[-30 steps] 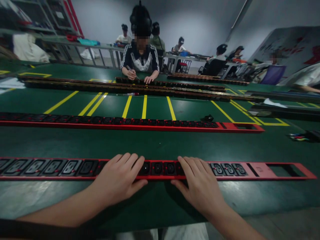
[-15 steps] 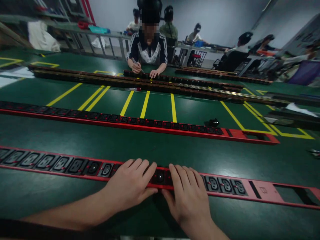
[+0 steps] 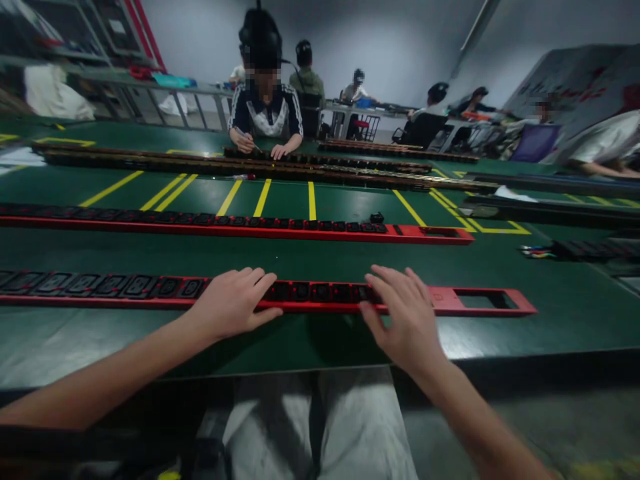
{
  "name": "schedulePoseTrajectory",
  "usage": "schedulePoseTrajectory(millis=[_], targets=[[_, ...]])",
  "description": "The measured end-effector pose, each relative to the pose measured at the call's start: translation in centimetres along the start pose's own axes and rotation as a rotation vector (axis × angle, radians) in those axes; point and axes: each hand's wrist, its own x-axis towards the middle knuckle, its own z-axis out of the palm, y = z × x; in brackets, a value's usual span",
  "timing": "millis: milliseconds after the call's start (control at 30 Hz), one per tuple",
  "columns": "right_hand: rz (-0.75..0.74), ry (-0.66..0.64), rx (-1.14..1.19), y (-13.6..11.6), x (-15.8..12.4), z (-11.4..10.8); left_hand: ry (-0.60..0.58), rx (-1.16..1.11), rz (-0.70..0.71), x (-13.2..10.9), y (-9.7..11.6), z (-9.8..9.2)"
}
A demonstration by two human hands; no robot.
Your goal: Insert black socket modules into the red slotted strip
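Observation:
A long red strip [image 3: 475, 312] with a row of black sockets lies across the green table in front of me. My left hand [image 3: 237, 301] rests over its middle, fingers on the far edge and thumb along the near edge. Farther right, my right hand [image 3: 403, 313] is spread over the socket row near the strip's plain end, with fingers apart. Several sockets show between the hands. Beyond lies a second red strip [image 3: 300, 233], also with black sockets. A small black part [image 3: 377, 217] sits by its right end.
Across the green table [image 3: 320, 347], a person [image 3: 265, 117] holds a pen over long dark strips [image 3: 200, 161]. Dark bars and a bundle with coloured wires [image 3: 540, 251] lie at the right. Yellow tape marks the table; other people sit farther back.
My right hand has moved right along the near strip, away from my left hand, uncovering more sockets between them. The view has tilted and pulled back, so the table's near edge and my legs now show.

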Motion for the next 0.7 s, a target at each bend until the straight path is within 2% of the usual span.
schedulePoseTrajectory(millis=[100, 200, 300, 400, 467, 567, 700], targets=[[0.021, -0.030, -0.051, 4.7, -2.6, -1.3, -0.059, -0.002, -0.014, 2.2, 2.1, -0.8], [0.061, -0.113, -0.012, 6.7, -4.1, -0.8, -0.112, -0.053, 0.069, 5.3, 4.1, -1.8], [0.063, -0.186, 0.039, 6.6, -4.2, -0.1, -0.245, -0.107, 0.239, 8.5, 4.8, -2.8], [0.086, -0.219, 0.067, 6.5, -3.9, 0.0, -0.417, -0.240, 0.260, 11.1, 4.2, -3.3], [0.138, -0.211, 0.097, 6.7, -3.9, 0.1, -0.478, -0.336, 0.264, 12.3, 3.7, -2.9], [0.163, -0.193, 0.133, 7.0, -4.0, 0.2, -0.445, -0.382, 0.284, 13.0, 3.4, -1.8], [0.135, -0.184, 0.143, 7.0, -4.0, 0.4, -0.399, -0.396, 0.281, 12.3, 3.2, -0.8]])
